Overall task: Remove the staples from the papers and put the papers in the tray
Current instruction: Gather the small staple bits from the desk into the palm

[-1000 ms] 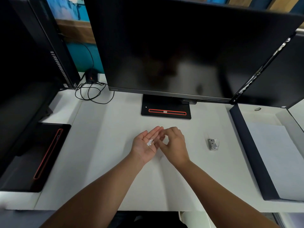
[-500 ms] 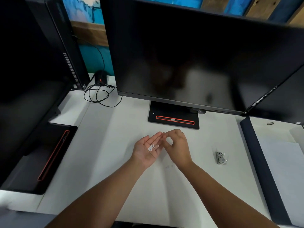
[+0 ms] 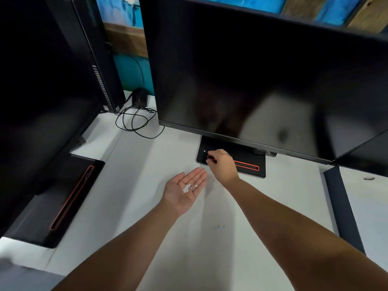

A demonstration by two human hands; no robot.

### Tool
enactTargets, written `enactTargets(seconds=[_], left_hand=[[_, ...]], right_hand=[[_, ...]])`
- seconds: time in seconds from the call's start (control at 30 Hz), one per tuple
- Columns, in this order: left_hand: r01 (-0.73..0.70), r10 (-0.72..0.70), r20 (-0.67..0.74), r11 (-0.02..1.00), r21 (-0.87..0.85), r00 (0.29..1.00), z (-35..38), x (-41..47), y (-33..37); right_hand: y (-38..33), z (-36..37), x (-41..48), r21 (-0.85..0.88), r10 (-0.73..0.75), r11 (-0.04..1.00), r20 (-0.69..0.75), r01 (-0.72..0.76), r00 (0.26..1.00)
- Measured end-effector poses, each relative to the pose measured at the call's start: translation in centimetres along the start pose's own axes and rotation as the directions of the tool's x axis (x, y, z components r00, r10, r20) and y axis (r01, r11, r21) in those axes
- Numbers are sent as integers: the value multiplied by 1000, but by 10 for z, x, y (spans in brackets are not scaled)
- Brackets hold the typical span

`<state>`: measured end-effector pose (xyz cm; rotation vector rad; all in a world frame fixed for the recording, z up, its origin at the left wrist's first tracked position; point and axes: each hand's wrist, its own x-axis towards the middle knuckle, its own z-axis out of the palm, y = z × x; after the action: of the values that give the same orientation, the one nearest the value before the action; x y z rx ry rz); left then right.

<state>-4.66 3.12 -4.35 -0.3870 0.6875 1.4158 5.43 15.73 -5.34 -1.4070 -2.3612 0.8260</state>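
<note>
My left hand (image 3: 184, 190) lies palm up over the white desk (image 3: 130, 185), fingers flat, with several small pale bits (image 3: 186, 188) resting in the palm. My right hand (image 3: 222, 164) is stretched forward over the black monitor base (image 3: 247, 156), its fingertips pinched together at the base's left end beside a tiny white speck (image 3: 204, 151). I cannot tell whether anything sits in that pinch. The dark-rimmed tray (image 3: 340, 208) stands at the right edge, with white paper (image 3: 371, 211) in it.
A large black monitor (image 3: 262, 76) hangs right behind my hands. A second monitor (image 3: 42, 91) and its base (image 3: 63, 196) fill the left side. Coiled black cable (image 3: 136, 120) lies at the back of the desk.
My right hand has left the left palm and gone forward to the monitor base. The left hand has flattened and stayed put. The view has shifted left, so the metal tool is out of sight.
</note>
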Motion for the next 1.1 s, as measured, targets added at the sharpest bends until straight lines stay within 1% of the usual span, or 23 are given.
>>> enactTargets(seconds=[0.1, 0.17, 0.23, 0.33, 0.43, 0.5, 0.7, 0.77, 0.9, 0.93, 1.0, 1.1], left_hand=[[-17, 17, -7, 1000, -10, 1000, -2, 2, 4], [-26, 26, -5, 1000, -17, 1000, -5, 3, 6], [-32, 32, -7, 999, -17, 999, -7, 6, 7], [-32, 33, 2, 999, -14, 999, -10, 10, 8], [-31, 31, 4, 999, -14, 999, -11, 11, 8], [-32, 32, 6, 999, -14, 999, -11, 11, 7], [-34, 34, 10, 999, -12, 999, -13, 9, 9], [-33, 33, 8, 999, -10, 999, -14, 9, 9], [-36, 36, 2, 999, -11, 999, -16, 9, 9], [-38, 38, 0, 999, -11, 999, -16, 8, 9], [-38, 38, -4, 999, -8, 999, -16, 6, 9], [-33, 33, -9, 999, -5, 999, -17, 5, 9]], right_hand=[[4, 5, 13, -82, 17, 997, 96, -9, 995], [6, 7, 19, -151, 17, 989, 132, 3, 991], [7, 7, 21, -183, 17, 983, 152, 11, 988], [9, 9, 20, -237, -28, 970, 149, 63, 988], [14, 11, 15, -260, -124, 955, 99, 146, 987], [16, 14, 13, -229, -167, 957, 57, 176, 984], [11, 23, 5, -101, -158, 983, -72, 151, 985], [11, 24, 3, -100, -169, 982, -92, 160, 981], [15, 24, 3, -100, -186, 979, -88, 177, 979], [16, 24, 3, -72, -163, 985, -89, 157, 983], [16, 21, 3, 28, -60, 998, -96, 63, 994], [16, 15, 0, 217, 107, 972, -87, -86, 990]])
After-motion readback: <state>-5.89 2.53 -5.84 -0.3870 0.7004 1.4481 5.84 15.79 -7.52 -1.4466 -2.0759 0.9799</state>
